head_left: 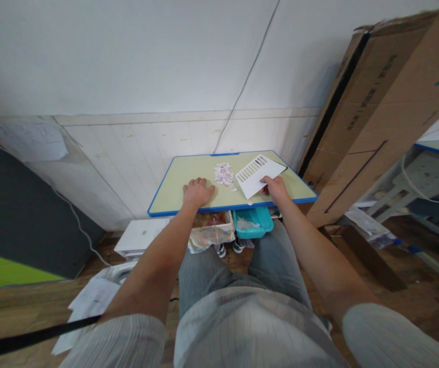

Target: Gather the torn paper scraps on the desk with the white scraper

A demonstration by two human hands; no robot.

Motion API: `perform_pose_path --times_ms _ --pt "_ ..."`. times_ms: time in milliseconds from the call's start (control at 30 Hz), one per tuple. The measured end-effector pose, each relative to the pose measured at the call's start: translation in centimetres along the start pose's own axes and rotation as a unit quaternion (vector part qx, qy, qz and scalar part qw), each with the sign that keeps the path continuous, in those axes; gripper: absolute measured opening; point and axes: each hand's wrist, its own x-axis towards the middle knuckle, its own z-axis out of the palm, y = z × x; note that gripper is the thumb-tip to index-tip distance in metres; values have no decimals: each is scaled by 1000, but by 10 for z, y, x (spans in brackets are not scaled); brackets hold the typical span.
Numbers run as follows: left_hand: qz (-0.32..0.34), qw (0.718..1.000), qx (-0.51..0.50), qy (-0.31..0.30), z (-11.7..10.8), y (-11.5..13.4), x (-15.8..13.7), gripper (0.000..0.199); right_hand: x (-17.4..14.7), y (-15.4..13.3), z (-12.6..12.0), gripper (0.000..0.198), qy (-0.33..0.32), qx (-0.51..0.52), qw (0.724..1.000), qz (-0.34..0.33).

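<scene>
My left hand (198,192) lies flat on the left part of the small blue-edged table (173,179), fingers stretched out and holding nothing. In my right hand (275,189) is a white sheet of card (256,184) with a row of narrow strips or slots along its far side, pinched by its near right edge with the thumb on top. The card is tilted over the right half of the table. Between the two hands lies a pile of small white and pinkish paper pieces (224,174). A few loose scraps rest near the card's left corner.
Below the table's front edge sit a turquoise basket (250,235) with white scraps and a lined box (212,235). A tall cardboard box (388,102) leans at the right. A white box (141,235) and papers (92,296) are at the left. Behind is the wall (146,143).
</scene>
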Motion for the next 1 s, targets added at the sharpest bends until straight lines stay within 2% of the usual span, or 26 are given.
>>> perform_pose_path --times_ms 200,433,633,1000 --pt "-5 1000 17 3 2 0 1 56 3 1 1 15 58 7 998 -10" --pt "-4 1000 13 0 0 1 0 56 1 4 -3 17 45 -8 999 5" --pt "-4 1000 12 3 2 0 1 59 8 6 0 16 58 -12 998 -34" --pt "-8 1000 4 1 0 3 0 58 14 24 0 23 24 -92 994 -58"
